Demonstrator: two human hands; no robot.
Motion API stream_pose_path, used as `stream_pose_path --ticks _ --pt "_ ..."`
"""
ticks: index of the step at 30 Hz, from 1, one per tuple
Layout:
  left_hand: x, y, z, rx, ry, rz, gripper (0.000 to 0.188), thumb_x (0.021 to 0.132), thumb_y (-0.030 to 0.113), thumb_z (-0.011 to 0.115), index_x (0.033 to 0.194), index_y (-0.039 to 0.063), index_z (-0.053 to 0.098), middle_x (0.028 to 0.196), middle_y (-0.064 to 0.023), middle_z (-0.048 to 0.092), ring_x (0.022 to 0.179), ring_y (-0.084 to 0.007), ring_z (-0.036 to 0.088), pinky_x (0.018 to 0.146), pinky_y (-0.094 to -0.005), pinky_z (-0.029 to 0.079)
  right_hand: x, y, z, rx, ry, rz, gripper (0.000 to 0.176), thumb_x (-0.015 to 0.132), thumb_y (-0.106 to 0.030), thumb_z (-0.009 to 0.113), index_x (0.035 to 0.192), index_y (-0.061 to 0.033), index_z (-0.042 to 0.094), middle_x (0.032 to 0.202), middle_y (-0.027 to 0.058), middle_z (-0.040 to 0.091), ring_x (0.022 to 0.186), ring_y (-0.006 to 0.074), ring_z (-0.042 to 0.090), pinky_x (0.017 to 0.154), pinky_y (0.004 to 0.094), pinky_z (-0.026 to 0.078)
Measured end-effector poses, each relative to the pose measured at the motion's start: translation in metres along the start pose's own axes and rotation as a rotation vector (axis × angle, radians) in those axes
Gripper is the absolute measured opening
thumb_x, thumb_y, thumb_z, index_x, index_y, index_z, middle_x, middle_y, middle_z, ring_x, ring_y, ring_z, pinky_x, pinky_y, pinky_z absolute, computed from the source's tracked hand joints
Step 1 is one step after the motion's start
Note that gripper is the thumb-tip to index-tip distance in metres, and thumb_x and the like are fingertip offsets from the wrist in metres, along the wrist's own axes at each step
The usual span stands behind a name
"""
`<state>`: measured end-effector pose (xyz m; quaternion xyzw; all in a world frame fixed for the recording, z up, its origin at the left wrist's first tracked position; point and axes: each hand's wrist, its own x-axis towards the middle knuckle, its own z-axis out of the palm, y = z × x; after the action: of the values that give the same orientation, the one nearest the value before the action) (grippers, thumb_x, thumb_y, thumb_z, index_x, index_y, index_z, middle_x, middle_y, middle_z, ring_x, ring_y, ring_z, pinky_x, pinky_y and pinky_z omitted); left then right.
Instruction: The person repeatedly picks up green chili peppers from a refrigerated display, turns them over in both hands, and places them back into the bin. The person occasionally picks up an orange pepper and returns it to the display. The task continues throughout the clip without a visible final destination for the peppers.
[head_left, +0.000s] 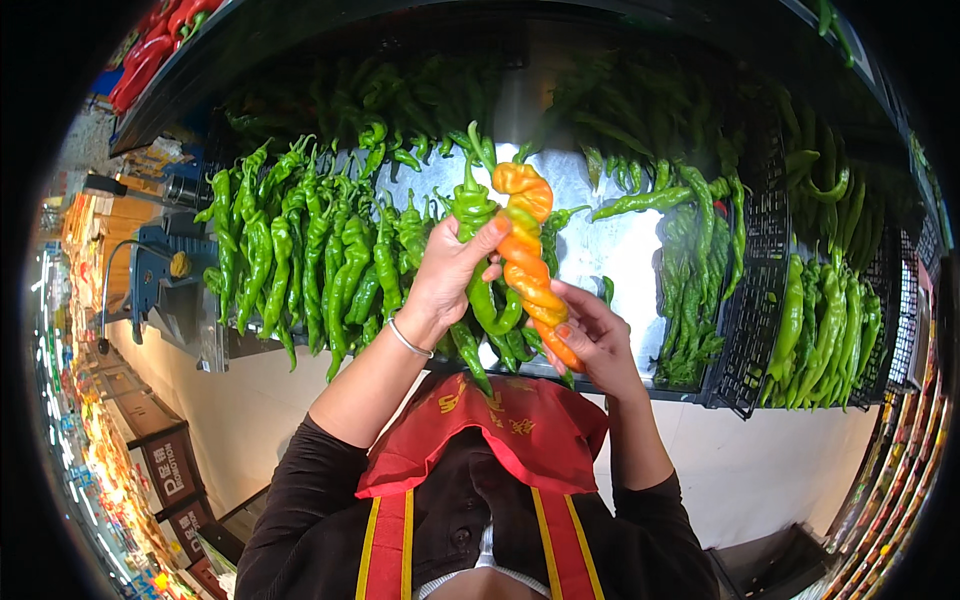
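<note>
My left hand (450, 270) is closed around a curled green pepper (474, 202). Its thumb also rests against a twisted orange pepper (531, 262), which has a yellow-green band near its upper part. My right hand (596, 337) grips the lower end of that orange pepper between thumb and fingers. Both peppers are held up above a metal display tray (626, 247). Left of my hands, long green peppers (300, 240) lie side by side in a thick row. Thin wrinkled green peppers (686, 262) are heaped on the tray's right side.
Black plastic crates (750, 300) divide the right side, with more green peppers (825, 330) beyond. Red peppers (150, 64) sit at the upper left. A blue metal device (169, 270) stands beside the left end. Dark boxes (169, 465) bearing writing stand on the pale floor (247, 397).
</note>
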<state>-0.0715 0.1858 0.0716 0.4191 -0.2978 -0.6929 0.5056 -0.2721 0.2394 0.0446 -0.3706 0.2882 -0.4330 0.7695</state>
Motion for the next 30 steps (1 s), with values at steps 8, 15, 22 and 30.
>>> stream_pose_path --ticks 8,15,22,30 --pt "-0.024 0.010 -0.003 -0.148 -0.014 0.013 0.039 0.084 0.010 0.065 0.117 0.007 0.047 0.095 -0.0030 0.059 0.069 -0.0064 0.050 0.051 -0.0165 0.038 0.015 0.012 0.009 0.436 -0.235 0.071 0.047 0.094 -0.027 0.049 0.131 0.0005 0.037 0.091 0.0167 0.055 0.053 0.0135 0.048 0.041 0.0228 0.037" --pt "-0.027 0.014 -0.002 -0.123 0.039 0.012 0.053 0.079 0.000 0.067 0.123 0.010 0.041 0.090 -0.0020 0.057 0.063 -0.0060 0.050 0.049 -0.0175 0.039 0.037 0.017 0.025 0.229 -0.167 0.129 0.042 0.096 -0.025 0.044 0.131 -0.0010 0.037 0.095 0.0150 0.057 0.056 0.0154 0.053 0.045 0.0235 0.041" --pt "0.040 0.079 -0.096 -0.175 0.174 0.242 0.023 0.084 0.010 0.063 0.104 0.011 0.053 0.086 -0.0007 0.058 0.062 -0.0046 0.048 0.048 -0.0157 0.038 0.051 0.018 0.017 -0.166 -0.062 -0.011 0.049 0.092 -0.015 0.051 0.137 -0.0048 0.035 0.118 0.0125 0.055 0.091 0.0193 0.058 0.080 0.0326 0.047" --pt "0.122 0.239 -0.275 0.008 0.968 0.659 0.016 0.077 0.009 0.066 0.088 0.005 0.055 0.072 -0.0128 0.063 0.054 -0.0216 0.054 0.049 -0.0354 0.046 0.033 0.037 -0.053 -0.296 0.288 -0.008 0.042 0.089 -0.016 0.055 0.127 0.0006 0.046 0.114 0.0106 0.058 0.093 0.0164 0.056 0.080 0.0282 0.045"
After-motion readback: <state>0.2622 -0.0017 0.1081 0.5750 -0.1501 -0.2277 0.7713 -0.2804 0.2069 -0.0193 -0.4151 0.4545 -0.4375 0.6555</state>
